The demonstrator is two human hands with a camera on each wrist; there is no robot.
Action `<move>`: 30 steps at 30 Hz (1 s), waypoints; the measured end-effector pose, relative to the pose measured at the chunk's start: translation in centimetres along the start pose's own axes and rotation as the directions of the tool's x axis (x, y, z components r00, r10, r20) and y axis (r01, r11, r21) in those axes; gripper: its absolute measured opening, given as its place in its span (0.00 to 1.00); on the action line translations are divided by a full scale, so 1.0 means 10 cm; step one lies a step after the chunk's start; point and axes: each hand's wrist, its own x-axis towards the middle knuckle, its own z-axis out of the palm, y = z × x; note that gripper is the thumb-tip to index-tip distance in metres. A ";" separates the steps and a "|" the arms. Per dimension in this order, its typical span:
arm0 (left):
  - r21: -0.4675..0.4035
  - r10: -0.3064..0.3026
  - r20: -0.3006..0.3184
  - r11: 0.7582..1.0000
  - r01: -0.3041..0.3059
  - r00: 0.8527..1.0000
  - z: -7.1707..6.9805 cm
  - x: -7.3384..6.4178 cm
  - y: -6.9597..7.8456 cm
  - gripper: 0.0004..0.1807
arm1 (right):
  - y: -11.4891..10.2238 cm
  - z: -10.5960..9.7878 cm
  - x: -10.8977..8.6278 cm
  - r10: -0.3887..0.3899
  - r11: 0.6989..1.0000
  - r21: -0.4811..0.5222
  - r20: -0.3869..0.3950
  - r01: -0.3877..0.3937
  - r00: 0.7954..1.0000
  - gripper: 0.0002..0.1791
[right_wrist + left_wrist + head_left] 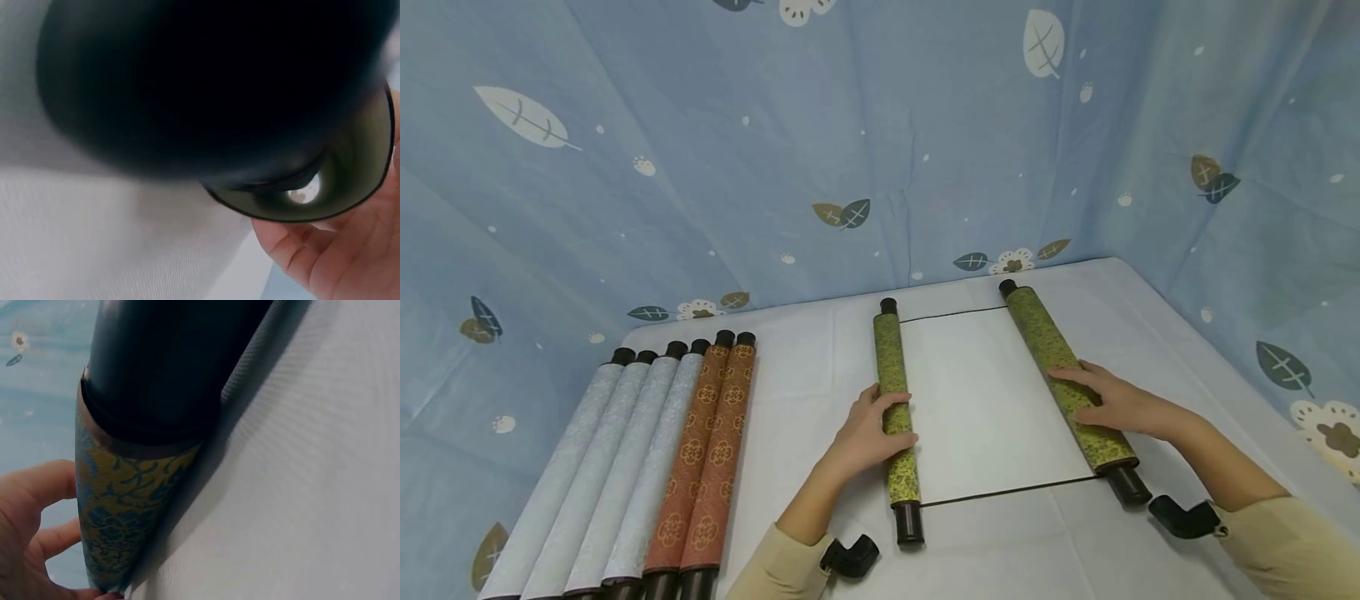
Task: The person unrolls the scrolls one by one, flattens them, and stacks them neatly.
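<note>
A partly unrolled scroll lies on the white-covered table, its blank white sheet (988,400) spread between two green-and-gold rolls with black rod ends. My left hand (865,433) grips the thin left roll (891,354), thumb and fingers across it. Over the thicker, slanted right roll (1037,333), my right hand (1112,402) holds on from its outer side. The left wrist view has a black rod end (156,369) close up, with fingers against the patterned roll (119,506). In the right wrist view, the roll's loose open end (369,156) surrounds a blurred black rod.
To the left, several pale silvery scrolls (580,467) lie side by side with two rust-orange scrolls (718,450). A blue leaf-patterned curtain (820,150) hangs behind the table and along its sides. Black wrist devices (852,557) sit by both sleeves.
</note>
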 end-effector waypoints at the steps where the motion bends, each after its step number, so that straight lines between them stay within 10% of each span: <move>1: 0.005 0.008 -0.003 1.000 -0.008 1.000 -0.01 0.00 -0.01 0.30 | 0.01 -0.01 0.00 -0.001 1.000 -0.002 0.000 0.001 1.000 0.35; 14: -0.169 -0.032 0.016 0.985 0.035 0.999 -0.18 -0.07 -0.15 0.31 | 0.08 -0.08 -0.09 -0.021 0.999 0.041 -0.005 0.021 1.000 0.34; 30: -0.143 -0.010 0.040 0.990 0.015 0.999 -0.19 -0.09 -0.14 0.30 | 0.12 -0.14 -0.18 0.006 1.000 0.003 -0.025 -0.006 1.000 0.25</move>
